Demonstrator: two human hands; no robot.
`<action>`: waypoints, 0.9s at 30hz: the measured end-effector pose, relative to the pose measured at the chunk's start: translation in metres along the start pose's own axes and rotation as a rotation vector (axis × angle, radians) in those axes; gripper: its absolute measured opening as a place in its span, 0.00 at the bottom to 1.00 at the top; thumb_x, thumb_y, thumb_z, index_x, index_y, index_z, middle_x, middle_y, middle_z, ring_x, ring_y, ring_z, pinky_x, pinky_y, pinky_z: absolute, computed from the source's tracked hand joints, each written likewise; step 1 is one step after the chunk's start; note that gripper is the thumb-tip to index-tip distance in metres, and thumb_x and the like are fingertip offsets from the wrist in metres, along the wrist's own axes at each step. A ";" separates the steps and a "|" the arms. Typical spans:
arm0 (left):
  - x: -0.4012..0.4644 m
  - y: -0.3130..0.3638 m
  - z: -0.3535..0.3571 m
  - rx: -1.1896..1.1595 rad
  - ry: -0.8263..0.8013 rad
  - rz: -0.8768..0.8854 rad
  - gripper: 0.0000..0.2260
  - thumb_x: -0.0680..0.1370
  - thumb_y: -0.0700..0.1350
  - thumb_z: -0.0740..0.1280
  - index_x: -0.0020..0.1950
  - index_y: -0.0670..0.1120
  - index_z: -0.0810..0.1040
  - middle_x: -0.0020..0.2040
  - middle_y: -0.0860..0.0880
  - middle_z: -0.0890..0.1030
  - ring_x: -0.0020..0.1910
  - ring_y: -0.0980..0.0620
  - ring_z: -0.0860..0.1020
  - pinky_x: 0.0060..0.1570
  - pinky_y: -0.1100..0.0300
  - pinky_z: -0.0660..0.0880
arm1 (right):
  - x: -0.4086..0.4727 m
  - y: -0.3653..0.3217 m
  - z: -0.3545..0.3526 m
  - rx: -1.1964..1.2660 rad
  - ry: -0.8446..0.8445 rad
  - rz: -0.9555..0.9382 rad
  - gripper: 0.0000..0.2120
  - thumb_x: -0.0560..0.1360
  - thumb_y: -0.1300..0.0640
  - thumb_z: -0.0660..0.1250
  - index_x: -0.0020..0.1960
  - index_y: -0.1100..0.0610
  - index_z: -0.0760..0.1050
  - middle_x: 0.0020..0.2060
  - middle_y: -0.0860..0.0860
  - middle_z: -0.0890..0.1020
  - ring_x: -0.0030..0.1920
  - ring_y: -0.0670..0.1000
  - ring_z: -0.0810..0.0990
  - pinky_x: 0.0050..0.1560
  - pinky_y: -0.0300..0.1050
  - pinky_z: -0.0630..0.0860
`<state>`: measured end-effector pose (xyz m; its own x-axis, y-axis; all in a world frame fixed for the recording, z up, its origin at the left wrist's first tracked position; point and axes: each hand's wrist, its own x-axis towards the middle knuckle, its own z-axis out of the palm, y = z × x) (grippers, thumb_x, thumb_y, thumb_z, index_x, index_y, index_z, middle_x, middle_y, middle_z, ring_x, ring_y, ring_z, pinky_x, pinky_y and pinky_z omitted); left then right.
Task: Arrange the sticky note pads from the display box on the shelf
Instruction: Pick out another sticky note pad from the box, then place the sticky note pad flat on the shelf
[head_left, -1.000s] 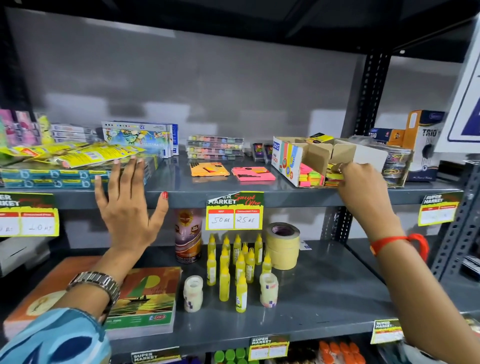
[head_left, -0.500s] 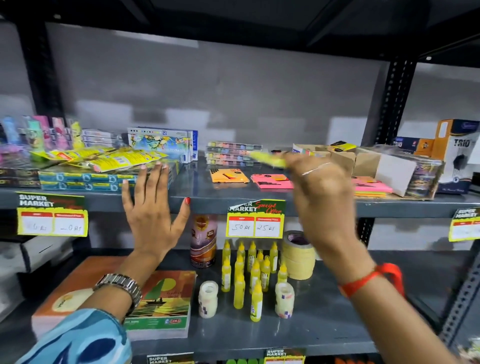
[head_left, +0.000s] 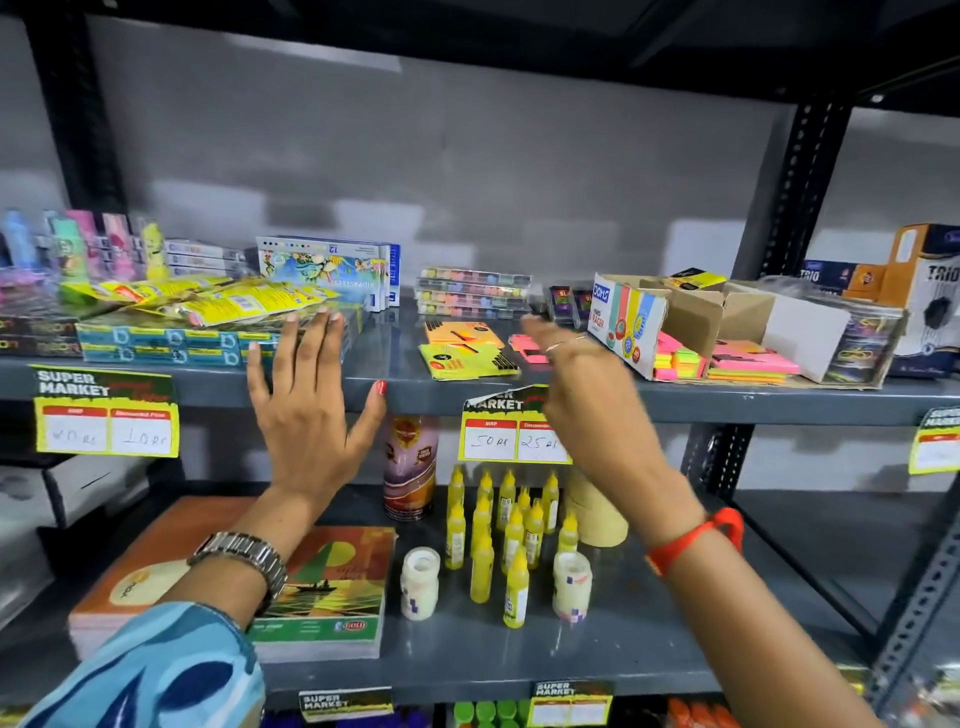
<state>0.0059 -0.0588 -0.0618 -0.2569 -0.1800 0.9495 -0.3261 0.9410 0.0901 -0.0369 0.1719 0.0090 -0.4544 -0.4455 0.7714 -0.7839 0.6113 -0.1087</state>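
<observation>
Pads of sticky notes now lie three on the upper shelf (head_left: 675, 402): an orange pad (head_left: 462, 331) at the back, a yellow pad (head_left: 470, 361) in front of it at its 6 o'clock, and a pink pad (head_left: 524, 347) at the 3 o'clock side of both. The yellow pad is the change I note; half a second ago only the orange and pink pads lay there, while my right hand (head_left: 576, 384) carried something yellow across from the display box (head_left: 696, 322). That hand now sits just at the 3 o'clock edge of the yellow pad, overlapping the pink one in view, its fingers loosely extended and holding nothing that I can see, though motion blur leaves this less than certain. I judge one placement complete. The display box stands at 3 o'clock from the laid pads, well apart, its flaps open, with more pink, yellow and green pads visible inside, so most of the task appears to remain. My left hand (head_left: 306, 410) is spread flat and empty, fingertips against the blue packets (head_left: 171, 340) at 9 o'clock, thumb at the shelf's front lip, much as it was a second ago. A price tag (head_left: 498, 436) hangs below the pads, partly hidden by my right wrist.
</observation>
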 end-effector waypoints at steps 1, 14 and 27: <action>0.000 0.001 0.001 -0.006 0.005 -0.003 0.30 0.77 0.59 0.52 0.73 0.42 0.64 0.71 0.43 0.69 0.72 0.44 0.62 0.71 0.44 0.49 | -0.002 0.014 -0.007 0.007 0.063 0.066 0.32 0.66 0.79 0.58 0.67 0.61 0.68 0.59 0.61 0.79 0.57 0.60 0.78 0.59 0.51 0.75; 0.000 0.004 0.001 -0.014 0.030 -0.033 0.31 0.77 0.60 0.50 0.73 0.42 0.64 0.70 0.42 0.70 0.71 0.44 0.62 0.73 0.52 0.42 | -0.025 0.137 -0.050 -0.581 -0.120 0.325 0.17 0.66 0.73 0.64 0.54 0.66 0.77 0.47 0.67 0.82 0.50 0.66 0.79 0.60 0.63 0.72; -0.001 0.003 0.000 0.017 0.019 -0.011 0.29 0.78 0.58 0.51 0.72 0.40 0.65 0.70 0.42 0.70 0.71 0.43 0.62 0.72 0.44 0.49 | -0.002 0.067 -0.041 -0.218 0.740 -0.114 0.11 0.76 0.66 0.63 0.55 0.61 0.80 0.48 0.57 0.86 0.45 0.57 0.82 0.49 0.45 0.73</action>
<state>0.0051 -0.0558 -0.0623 -0.2357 -0.1847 0.9541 -0.3440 0.9341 0.0958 -0.0708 0.2402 0.0256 0.0851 -0.0076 0.9963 -0.6731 0.7369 0.0632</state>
